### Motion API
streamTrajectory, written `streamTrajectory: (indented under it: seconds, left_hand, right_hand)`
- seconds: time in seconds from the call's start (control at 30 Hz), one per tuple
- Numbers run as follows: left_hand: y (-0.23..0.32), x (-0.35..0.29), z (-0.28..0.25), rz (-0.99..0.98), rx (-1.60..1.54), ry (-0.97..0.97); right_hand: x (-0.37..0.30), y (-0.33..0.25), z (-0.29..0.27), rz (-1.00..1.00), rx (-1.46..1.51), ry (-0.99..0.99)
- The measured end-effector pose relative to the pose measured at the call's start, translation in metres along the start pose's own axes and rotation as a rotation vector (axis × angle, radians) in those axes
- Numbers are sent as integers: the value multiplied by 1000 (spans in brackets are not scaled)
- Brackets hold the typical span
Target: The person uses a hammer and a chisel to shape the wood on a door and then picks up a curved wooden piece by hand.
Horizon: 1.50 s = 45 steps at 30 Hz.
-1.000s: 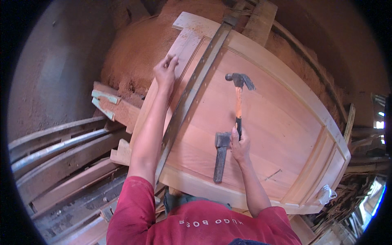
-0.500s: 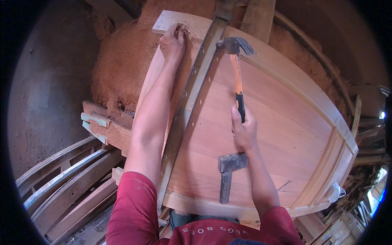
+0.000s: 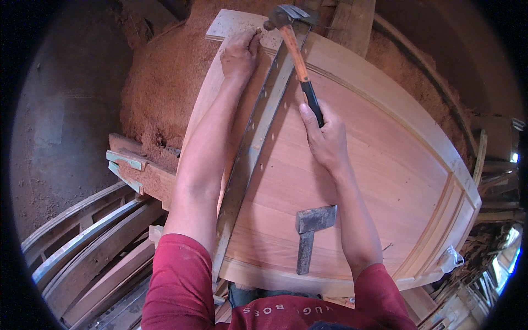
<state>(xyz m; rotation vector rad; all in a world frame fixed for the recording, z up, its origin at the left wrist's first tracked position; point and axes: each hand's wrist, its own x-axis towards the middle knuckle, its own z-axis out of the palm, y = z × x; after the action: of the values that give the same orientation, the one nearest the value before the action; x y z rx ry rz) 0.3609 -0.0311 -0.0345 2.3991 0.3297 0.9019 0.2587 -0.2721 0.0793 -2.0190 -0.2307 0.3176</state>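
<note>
My right hand grips a claw hammer by its black and orange handle. The hammer's head is up near the panel's far edge, just right of my left fingertips. My left hand rests at the far left corner of a framed wooden door panel, with thumb and fingers pinched together. Something small seems to be between the fingertips, too little to make out. A long metal bar clamp crosses the panel beside my left forearm. A heavy dark mallet with a short handle lies on the panel, left of my right forearm.
Heaped brown sawdust lies beyond and left of the panel. Curved wooden pieces are stacked at lower left. A board with pale green paint juts out at the left. Scrap wood is piled at lower right.
My right hand has moved the hammer up and left, bringing its head near my left fingers. My left hand has shifted slightly right and stays pinched at the panel's corner.
</note>
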Motion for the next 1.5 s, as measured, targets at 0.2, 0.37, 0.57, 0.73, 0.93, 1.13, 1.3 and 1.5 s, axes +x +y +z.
streamTrajectory:
  seconds: [0.2, 0.37, 0.57, 0.73, 0.93, 1.13, 1.3, 1.5]
  left_hand:
    - [3, 1, 0, -37, -23, -20]
    - [3, 2, -2, -90, -16, -81]
    - [5, -1, -8, -134, -126, 70]
    - [-12, -4, -12, -383, -333, 176]
    - [-15, -1, -10, -330, -338, 313]
    - [-5, -1, -11, -353, -182, 349]
    - [-9, -2, -15, -338, -198, 421]
    - [-8, -1, -11, -393, -262, 411]
  right_hand:
    - [12, -17, 12, -237, -38, 121]
    - [40, -8, 12, -47, -245, -53]
    - [26, -44, 1, -360, -68, 178]
    - [43, 13, 12, -76, -486, -63]
    - [45, -41, -5, -400, -168, 246]
    - [64, 30, -2, -163, -478, -80]
    - [43, -72, -6, -345, -16, 207]
    - [60, 12, -2, -110, -478, -124]
